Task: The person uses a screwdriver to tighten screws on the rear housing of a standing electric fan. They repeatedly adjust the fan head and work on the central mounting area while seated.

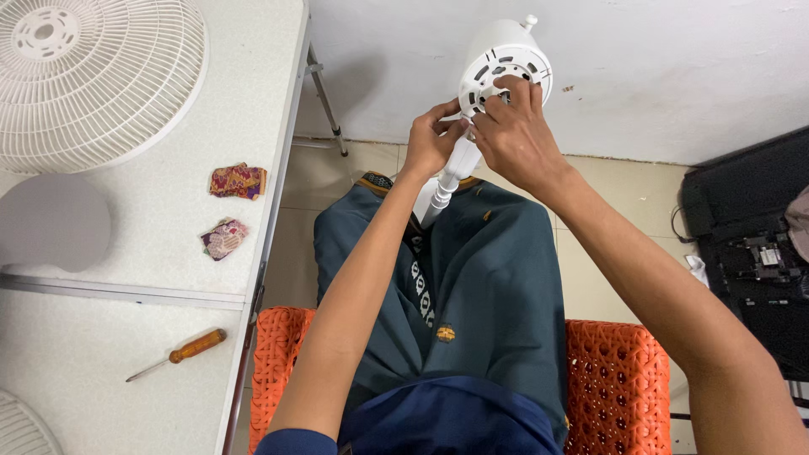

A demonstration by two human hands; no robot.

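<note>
Blue garment and teal-draped lap at bottom centre. Above, left hand (431,139) grip pinches lower edge of white fan motor housing (503,63), upper centre of frame; right hand (514,126) grip lies closed over its vented face. Housing likely light, rigid, smooth plastic; neck below offers surest hold. Screwdriver (179,355) on bench (160,253), lower left.

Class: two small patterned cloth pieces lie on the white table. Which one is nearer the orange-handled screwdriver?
The paler pink cloth piece, lying closer to the screwdriver. The other, the red and yellow cloth piece, sits farther up the table, towards the fan grille.

both hands (480,135) raised, arms outstretched; fingers curled, seemingly pinching together
</note>
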